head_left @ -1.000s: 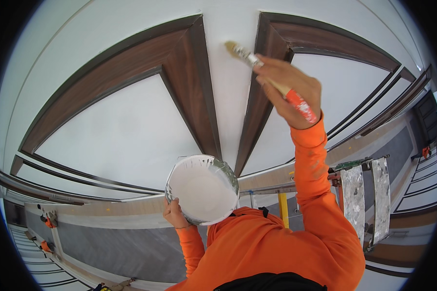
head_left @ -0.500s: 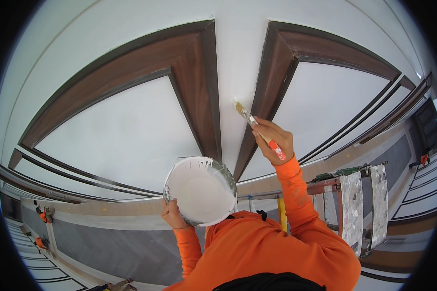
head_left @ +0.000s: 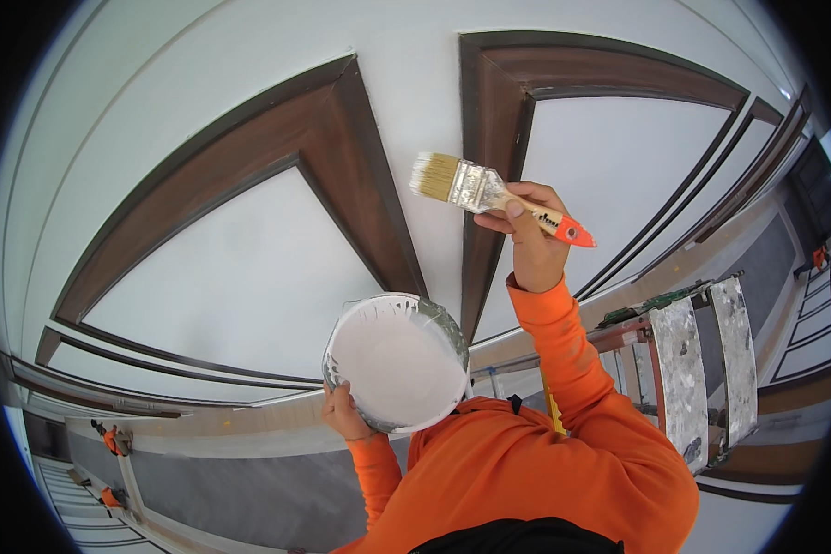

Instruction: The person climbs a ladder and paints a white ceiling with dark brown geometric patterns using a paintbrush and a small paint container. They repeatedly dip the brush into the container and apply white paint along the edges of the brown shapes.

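My right hand (head_left: 534,231) grips a flat paintbrush (head_left: 475,186) by its wooden handle with an orange end. The bristles point left, are white at the tip, and hang in front of the white wall strip (head_left: 406,102) between two brown panel frames. Paint smears cover the metal band. My left hand (head_left: 344,411) holds a paint bucket (head_left: 448,328) at its left rim, thumb on the near side and the other fingers mostly hidden behind it. Pale, off-white paint (head_left: 397,365) is in the bucket, with drips along its inner wall.
A brown wooden frame (head_left: 319,111) stands out on the left, another brown frame (head_left: 494,102) on the right. To my right is a paint-spattered stepladder (head_left: 683,369). Far below lies a grey floor strip (head_left: 240,494), with a person in orange (head_left: 115,441) at the left.
The brush has come away from the wall strip and turned, so its broad face shows and its bristles point left. My view has tilted slightly; the bucket stays in my left hand.
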The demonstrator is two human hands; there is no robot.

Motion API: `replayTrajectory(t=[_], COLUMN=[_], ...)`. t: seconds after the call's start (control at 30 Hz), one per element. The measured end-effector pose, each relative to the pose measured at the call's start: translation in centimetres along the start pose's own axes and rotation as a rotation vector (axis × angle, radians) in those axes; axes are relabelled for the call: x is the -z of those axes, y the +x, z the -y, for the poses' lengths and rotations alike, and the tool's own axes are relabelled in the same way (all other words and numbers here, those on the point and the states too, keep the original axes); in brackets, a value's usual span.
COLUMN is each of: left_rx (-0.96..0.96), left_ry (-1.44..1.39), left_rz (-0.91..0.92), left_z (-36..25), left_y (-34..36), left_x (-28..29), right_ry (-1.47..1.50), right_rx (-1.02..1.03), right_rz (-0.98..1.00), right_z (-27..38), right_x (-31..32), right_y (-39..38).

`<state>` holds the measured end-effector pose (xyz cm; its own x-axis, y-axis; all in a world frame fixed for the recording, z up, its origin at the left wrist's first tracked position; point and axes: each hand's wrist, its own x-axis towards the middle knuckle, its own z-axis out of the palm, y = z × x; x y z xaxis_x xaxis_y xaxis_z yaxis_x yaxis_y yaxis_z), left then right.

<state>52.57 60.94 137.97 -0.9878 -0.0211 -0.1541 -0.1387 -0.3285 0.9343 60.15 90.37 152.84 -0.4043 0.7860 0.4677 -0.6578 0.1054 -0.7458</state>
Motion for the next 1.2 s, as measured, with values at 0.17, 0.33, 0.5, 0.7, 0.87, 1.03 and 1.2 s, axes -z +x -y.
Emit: replayTrajectory(t=[0.17,0.33,0.5,0.7,0.87,1.03,1.2], left_rx=[-0.017,-0.06,-0.14,-0.161,-0.109,-0.086,-0.099], left_ry=[0.041,0.061,0.052,-0.006,0.029,0.041,0.065], left_rz=[-0.016,0.025,0.078,0.072,0.073,0.082,0.104], left_z=[-1.3,-1.9,-1.8,-0.9,-1.8,-1.7,-1.7], left_y=[-0.9,-1.4,-1.1,-1.4,-2.1,-2.3,-2.5], left_x=[-0.6,-1.4,-1.7,-1.8,-2.2,-2.2,-2.1], right_ry=[0.402,0.028,-0.534,-0.624,-0.747,-0.707,-0.716], right_rx=[-0.309,-0.516,-0.487,-0.541,-0.548,-0.559,-0.607], right_rz=[0.067,0.509,0.956,1.121,1.2,1.217,1.236], right_z=[-0.7,0.2,-1.8,-4.8,-7.0,-8.2,-8.6], right_x=[1.8,3.1,0.6,-0.5,0.0,0.6,0.9], right_y=[-0.2,-3.1,-7.7,-10.5,-11.1,-12.0,-12.1])
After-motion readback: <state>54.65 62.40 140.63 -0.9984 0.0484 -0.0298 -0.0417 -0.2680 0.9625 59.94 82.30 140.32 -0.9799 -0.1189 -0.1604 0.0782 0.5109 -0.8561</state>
